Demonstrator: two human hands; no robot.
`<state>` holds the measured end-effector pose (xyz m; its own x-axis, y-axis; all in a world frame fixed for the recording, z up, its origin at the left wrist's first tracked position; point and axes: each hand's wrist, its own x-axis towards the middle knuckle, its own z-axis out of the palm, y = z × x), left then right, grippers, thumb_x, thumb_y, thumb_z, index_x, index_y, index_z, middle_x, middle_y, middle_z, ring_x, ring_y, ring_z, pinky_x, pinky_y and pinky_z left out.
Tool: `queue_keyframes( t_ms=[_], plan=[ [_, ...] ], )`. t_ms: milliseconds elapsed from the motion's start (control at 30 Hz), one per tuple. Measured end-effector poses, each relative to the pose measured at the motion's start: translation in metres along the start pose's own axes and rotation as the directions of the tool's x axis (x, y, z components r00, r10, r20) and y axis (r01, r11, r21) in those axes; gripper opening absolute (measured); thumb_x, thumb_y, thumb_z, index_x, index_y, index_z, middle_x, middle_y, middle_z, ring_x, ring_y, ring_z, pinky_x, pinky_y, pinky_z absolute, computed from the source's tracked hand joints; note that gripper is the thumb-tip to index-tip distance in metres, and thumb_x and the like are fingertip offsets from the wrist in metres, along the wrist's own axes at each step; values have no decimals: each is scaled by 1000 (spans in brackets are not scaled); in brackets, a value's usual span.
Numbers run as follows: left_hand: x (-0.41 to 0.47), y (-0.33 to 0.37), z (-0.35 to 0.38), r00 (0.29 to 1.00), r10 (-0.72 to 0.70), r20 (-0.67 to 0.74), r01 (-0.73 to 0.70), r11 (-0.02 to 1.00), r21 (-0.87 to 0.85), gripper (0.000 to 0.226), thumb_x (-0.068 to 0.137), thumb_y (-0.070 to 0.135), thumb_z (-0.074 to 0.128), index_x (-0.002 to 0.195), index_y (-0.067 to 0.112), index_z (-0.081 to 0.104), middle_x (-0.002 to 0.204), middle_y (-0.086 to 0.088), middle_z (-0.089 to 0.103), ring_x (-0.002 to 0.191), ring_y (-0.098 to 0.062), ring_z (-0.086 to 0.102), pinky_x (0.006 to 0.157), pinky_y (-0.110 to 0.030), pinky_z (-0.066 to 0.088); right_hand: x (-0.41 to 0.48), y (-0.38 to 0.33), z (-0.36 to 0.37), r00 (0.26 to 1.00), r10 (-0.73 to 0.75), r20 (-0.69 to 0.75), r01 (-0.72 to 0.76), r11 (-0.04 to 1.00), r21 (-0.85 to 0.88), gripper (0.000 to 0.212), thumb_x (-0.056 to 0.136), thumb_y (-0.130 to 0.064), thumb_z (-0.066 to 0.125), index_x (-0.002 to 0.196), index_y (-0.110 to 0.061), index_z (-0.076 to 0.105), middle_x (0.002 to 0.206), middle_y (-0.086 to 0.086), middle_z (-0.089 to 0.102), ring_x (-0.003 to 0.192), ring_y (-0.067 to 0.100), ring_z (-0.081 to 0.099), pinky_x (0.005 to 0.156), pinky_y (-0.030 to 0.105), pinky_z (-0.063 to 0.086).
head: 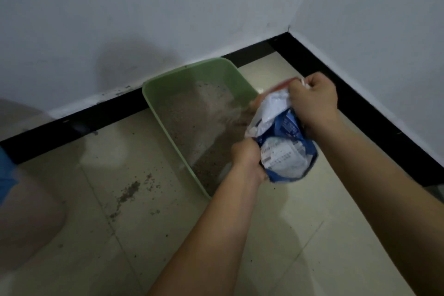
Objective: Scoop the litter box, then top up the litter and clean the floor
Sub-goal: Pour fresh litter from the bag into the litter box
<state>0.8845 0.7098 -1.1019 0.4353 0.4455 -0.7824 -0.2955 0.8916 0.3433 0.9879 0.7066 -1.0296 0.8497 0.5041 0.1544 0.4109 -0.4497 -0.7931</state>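
Observation:
A green litter box stands on the tiled floor against the wall, with grey-brown litter inside. I hold a blue and white litter bag tilted over the box's right rim, and litter streams out of its mouth into the box. My left hand grips the bag's lower edge. My right hand grips the bag's upper end near its red strip.
Spilled litter grains lie scattered on the beige tiles left of the box. A black skirting board runs along both white walls, which meet in a corner at the upper right. A blue object shows at the left edge.

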Motion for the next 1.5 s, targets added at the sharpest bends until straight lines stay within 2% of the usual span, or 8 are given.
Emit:
queue_keyframes(
  t_ms=[200, 300, 400, 567, 733, 933, 1167, 1500],
  plan=[
    [2, 1, 9, 998, 59, 0, -58, 997, -59, 29, 96, 1, 39, 110, 1, 65, 98, -17, 70, 69, -25, 70, 58, -35, 59, 5, -5, -4, 1000, 11, 0, -11, 997, 82, 23, 82, -31, 60, 67, -24, 43, 67, -4, 51, 63, 12, 49, 58, 29, 43],
    [-2, -4, 6, 998, -34, 55, 33, 999, 4, 31, 101, 9, 39, 114, 2, 65, 104, -18, 70, 83, -29, 70, 70, -41, 61, 5, -2, -4, 999, 48, 16, -49, 999, 23, 23, 84, -26, 59, 68, -22, 44, 66, -4, 49, 59, 11, 46, 56, 26, 38],
    [-1, -10, 4, 999, 5, 50, -1, 997, -81, 31, 101, 9, 38, 111, 3, 67, 91, -13, 73, 71, -24, 70, 55, -30, 58, -3, -8, -2, 997, -58, 49, 57, 998, 25, 23, 87, -22, 59, 70, -23, 44, 67, -4, 50, 56, 6, 45, 50, 21, 38],
    [1, -7, 0, 996, -58, 63, 60, 998, -28, 31, 101, 16, 42, 117, 4, 65, 115, -19, 68, 98, -34, 68, 83, -48, 57, 0, -4, -1, 997, 50, 52, -51, 999, 6, 22, 87, -24, 59, 70, -22, 45, 68, -3, 51, 58, 9, 47, 55, 26, 38],
    [7, -11, 1, 998, 59, 32, -54, 987, -148, 28, 99, 10, 42, 113, 3, 65, 108, -18, 70, 90, -31, 69, 71, -38, 60, -3, -12, -2, 995, -40, 86, 36, 998, 47, 23, 86, -24, 60, 69, -24, 45, 67, -5, 51, 60, 9, 48, 54, 25, 40],
    [2, -17, -1, 992, -58, 115, 69, 993, -100, 34, 105, 21, 36, 120, 6, 63, 116, -17, 68, 91, -29, 68, 62, -33, 60, -5, -8, 0, 989, 3, 145, -5, 1000, 13, 14, 88, -26, 61, 81, -19, 51, 76, 0, 58, 63, 12, 56, 52, 24, 42],
    [2, -9, 2, 995, 15, 102, 1, 988, -152, 29, 99, 10, 42, 112, 5, 67, 104, -16, 72, 80, -28, 71, 62, -35, 58, 2, -11, -3, 996, -1, 86, -5, 998, 60, 16, 88, -25, 60, 77, -20, 49, 71, -4, 55, 58, 7, 51, 52, 24, 41],
    [10, -14, 8, 989, 109, 100, -73, 949, -308, 32, 97, 15, 43, 118, 9, 66, 111, -16, 70, 98, -35, 69, 82, -49, 57, 4, -17, 3, 988, -87, 128, 78, 994, 74, 19, 90, -23, 60, 76, -22, 47, 67, -6, 51, 45, -4, 46, 44, 13, 36]
  ],
)
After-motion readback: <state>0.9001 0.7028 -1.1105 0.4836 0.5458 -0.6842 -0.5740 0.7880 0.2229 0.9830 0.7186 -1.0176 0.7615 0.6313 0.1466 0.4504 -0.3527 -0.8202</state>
